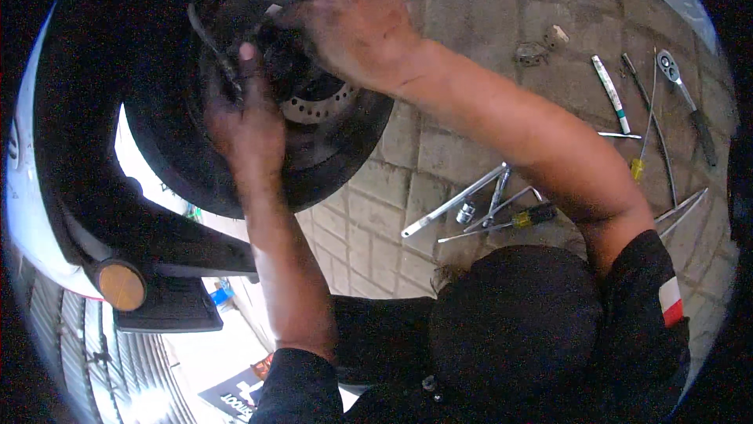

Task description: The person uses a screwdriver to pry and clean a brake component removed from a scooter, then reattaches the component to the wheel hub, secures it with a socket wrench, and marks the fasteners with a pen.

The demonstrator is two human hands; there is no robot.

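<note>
Wheel (310,153) sits by the paved floor's (478,110) left edge; left hand (247,114) and right hand (353,24) flank its brake disc (320,108), probably bracing from two sides; whether fingers grasp, I cannot tell. Ratchet (684,93) lies near the right edge, presumably handy.

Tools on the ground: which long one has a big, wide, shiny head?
The ratchet at upper right, with the dark handle. Its wide head sets it apart; the white stick and yellow-and-black screwdriver have none.
</note>
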